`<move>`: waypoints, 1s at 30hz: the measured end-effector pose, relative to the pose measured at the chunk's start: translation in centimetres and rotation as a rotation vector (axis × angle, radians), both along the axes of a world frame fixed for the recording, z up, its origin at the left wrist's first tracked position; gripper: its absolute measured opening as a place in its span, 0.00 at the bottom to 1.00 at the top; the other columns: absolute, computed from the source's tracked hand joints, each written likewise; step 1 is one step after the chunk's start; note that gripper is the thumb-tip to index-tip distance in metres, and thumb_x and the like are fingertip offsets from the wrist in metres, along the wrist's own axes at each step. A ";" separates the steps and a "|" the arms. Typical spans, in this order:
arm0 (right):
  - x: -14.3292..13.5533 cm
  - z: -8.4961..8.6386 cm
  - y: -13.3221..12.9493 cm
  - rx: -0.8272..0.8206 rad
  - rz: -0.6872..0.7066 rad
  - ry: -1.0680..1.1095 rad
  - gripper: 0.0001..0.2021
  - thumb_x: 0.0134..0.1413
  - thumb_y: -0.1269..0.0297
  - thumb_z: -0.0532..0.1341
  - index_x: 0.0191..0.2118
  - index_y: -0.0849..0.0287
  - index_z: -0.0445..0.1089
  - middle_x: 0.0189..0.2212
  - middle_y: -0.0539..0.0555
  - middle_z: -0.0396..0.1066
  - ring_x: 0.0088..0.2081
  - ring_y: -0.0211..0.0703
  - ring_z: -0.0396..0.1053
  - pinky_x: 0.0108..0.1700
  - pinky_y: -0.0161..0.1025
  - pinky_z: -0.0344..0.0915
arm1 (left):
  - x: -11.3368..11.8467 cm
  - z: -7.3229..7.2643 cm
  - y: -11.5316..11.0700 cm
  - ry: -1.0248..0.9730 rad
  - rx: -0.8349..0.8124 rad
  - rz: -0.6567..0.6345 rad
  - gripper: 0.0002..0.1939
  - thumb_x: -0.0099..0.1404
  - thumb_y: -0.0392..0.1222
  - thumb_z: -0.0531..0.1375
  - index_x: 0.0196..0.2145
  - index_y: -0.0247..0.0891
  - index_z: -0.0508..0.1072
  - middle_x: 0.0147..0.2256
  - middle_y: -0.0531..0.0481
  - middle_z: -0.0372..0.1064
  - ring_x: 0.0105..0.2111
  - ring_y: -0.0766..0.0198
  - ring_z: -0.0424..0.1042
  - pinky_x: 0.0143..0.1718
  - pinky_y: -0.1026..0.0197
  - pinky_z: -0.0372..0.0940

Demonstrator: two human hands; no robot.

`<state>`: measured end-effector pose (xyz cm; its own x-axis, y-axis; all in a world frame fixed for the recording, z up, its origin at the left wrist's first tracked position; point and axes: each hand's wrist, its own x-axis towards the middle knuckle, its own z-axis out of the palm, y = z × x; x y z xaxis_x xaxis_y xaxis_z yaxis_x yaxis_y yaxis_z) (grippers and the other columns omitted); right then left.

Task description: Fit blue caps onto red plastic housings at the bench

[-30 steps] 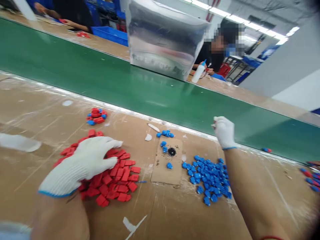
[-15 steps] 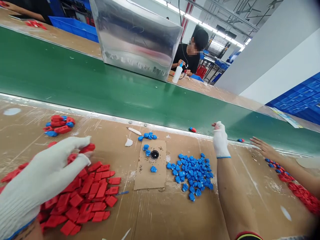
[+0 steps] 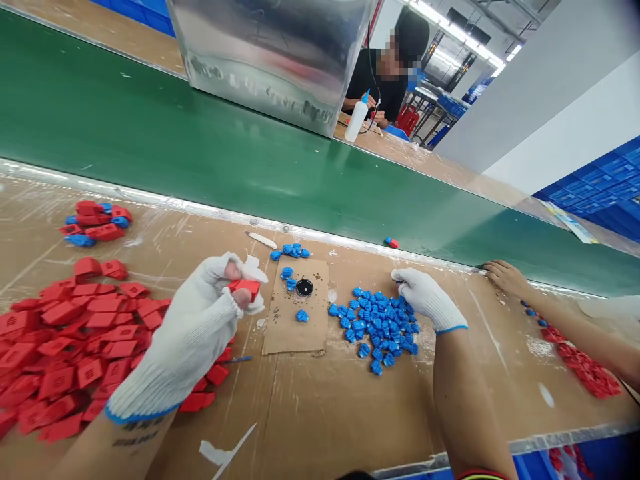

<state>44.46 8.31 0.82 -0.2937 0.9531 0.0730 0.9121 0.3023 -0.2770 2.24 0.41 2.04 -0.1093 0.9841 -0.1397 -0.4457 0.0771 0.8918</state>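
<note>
My left hand, in a white knit glove, pinches a red plastic piece between thumb and fingers. It is raised to the right of a large pile of red pieces. My right hand, also gloved, is at the far right edge of a pile of small blue plastic pieces. Its fingertips are pressed together; a small dark-bluish spot shows there, too little to name. Between the hands lies a cardboard sheet with a small round black dish and a few blue pieces on it.
A green conveyor belt runs behind the table, with a red-and-blue piece at its near edge. Joined pieces are heaped at far left. A co-worker's hand rests at right. Across the belt stand a metal panel and a bottle.
My left hand has lifted a red piece from the pile and moved right. My right hand has come back from the belt's edge to the blue pile. The view has shifted.
</note>
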 end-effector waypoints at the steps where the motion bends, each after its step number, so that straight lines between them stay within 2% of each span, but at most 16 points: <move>1: -1.0 0.7 0.1 0.004 0.030 0.036 0.07 0.48 0.75 0.55 0.30 0.55 0.67 0.26 0.49 0.69 0.29 0.41 0.64 0.34 0.38 0.59 | 0.0 -0.3 0.1 -0.029 -0.001 -0.012 0.16 0.58 0.38 0.73 0.33 0.43 0.67 0.32 0.55 0.68 0.30 0.69 0.62 0.32 0.63 0.65; 5: -7.8 3.8 0.1 0.038 0.274 0.364 0.07 0.56 0.74 0.56 0.31 0.54 0.64 0.31 0.49 0.66 0.35 0.42 0.64 0.39 0.40 0.61 | 0.1 -0.8 0.4 -0.100 -0.009 -0.054 0.19 0.56 0.38 0.75 0.30 0.41 0.65 0.32 0.55 0.69 0.33 0.69 0.69 0.37 0.61 0.70; 7: -11.6 4.6 -0.1 -0.008 0.442 0.456 0.08 0.57 0.76 0.56 0.31 0.54 0.64 0.30 0.48 0.64 0.34 0.41 0.61 0.39 0.40 0.59 | 0.2 -1.0 0.6 -0.083 -0.009 -0.054 0.20 0.54 0.39 0.75 0.29 0.40 0.65 0.33 0.55 0.69 0.33 0.68 0.70 0.36 0.62 0.71; 9: -14.8 4.6 -0.2 -0.069 0.569 0.431 0.10 0.54 0.79 0.56 0.34 0.54 0.66 0.32 0.48 0.66 0.34 0.40 0.61 0.40 0.39 0.60 | 0.3 -1.2 0.9 -0.077 -0.015 -0.049 0.20 0.54 0.40 0.76 0.30 0.40 0.65 0.32 0.55 0.69 0.31 0.69 0.70 0.34 0.63 0.71; 12: -17.4 3.5 0.1 -0.073 0.594 0.268 0.16 0.52 0.80 0.56 0.42 0.54 0.71 0.35 0.49 0.72 0.36 0.41 0.65 0.41 0.39 0.60 | 0.2 -1.5 1.2 -0.111 -0.020 -0.053 0.20 0.54 0.41 0.76 0.31 0.40 0.66 0.31 0.56 0.70 0.30 0.70 0.71 0.33 0.65 0.69; 15: -18.3 2.5 0.6 -0.042 0.585 0.099 0.19 0.54 0.79 0.57 0.48 0.53 0.73 0.36 0.50 0.75 0.36 0.43 0.67 0.40 0.39 0.58 | 0.1 -1.7 1.4 -0.123 -0.008 -0.070 0.18 0.56 0.42 0.75 0.32 0.39 0.67 0.31 0.55 0.71 0.30 0.70 0.70 0.33 0.65 0.68; 18: -18.7 2.4 0.9 -0.037 0.630 0.011 0.18 0.57 0.78 0.56 0.47 0.52 0.73 0.34 0.50 0.74 0.36 0.43 0.65 0.39 0.39 0.56 | -0.1 -1.7 1.4 -0.098 -0.010 -0.061 0.17 0.57 0.42 0.74 0.32 0.39 0.68 0.31 0.55 0.70 0.30 0.70 0.70 0.34 0.64 0.69; 22: -18.6 2.9 1.0 -0.047 0.637 -0.035 0.15 0.56 0.78 0.56 0.45 0.53 0.72 0.34 0.51 0.73 0.35 0.44 0.65 0.38 0.39 0.55 | -0.2 -1.7 1.3 -0.085 -0.028 -0.050 0.17 0.58 0.41 0.73 0.32 0.39 0.67 0.32 0.56 0.71 0.29 0.71 0.70 0.33 0.64 0.68; 26: -18.4 3.5 1.1 -0.090 0.634 -0.091 0.18 0.51 0.79 0.57 0.46 0.53 0.70 0.35 0.51 0.74 0.35 0.44 0.66 0.37 0.39 0.55 | -0.3 -1.6 1.3 -0.099 -0.023 -0.058 0.17 0.59 0.41 0.73 0.33 0.39 0.67 0.32 0.56 0.71 0.29 0.71 0.71 0.33 0.65 0.68; 30: -18.5 4.2 1.4 -0.113 0.666 -0.121 0.20 0.51 0.80 0.56 0.46 0.52 0.71 0.34 0.50 0.74 0.35 0.44 0.67 0.37 0.40 0.57 | -0.5 -1.6 1.2 -0.079 -0.029 -0.071 0.17 0.60 0.42 0.73 0.34 0.39 0.67 0.34 0.55 0.72 0.30 0.70 0.73 0.34 0.64 0.70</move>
<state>25.97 9.69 5.02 -0.8195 0.5666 -0.0860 0.5684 0.7845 -0.2478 1.75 1.64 0.44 -0.0271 0.9845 -0.1735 -0.5069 0.1360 0.8512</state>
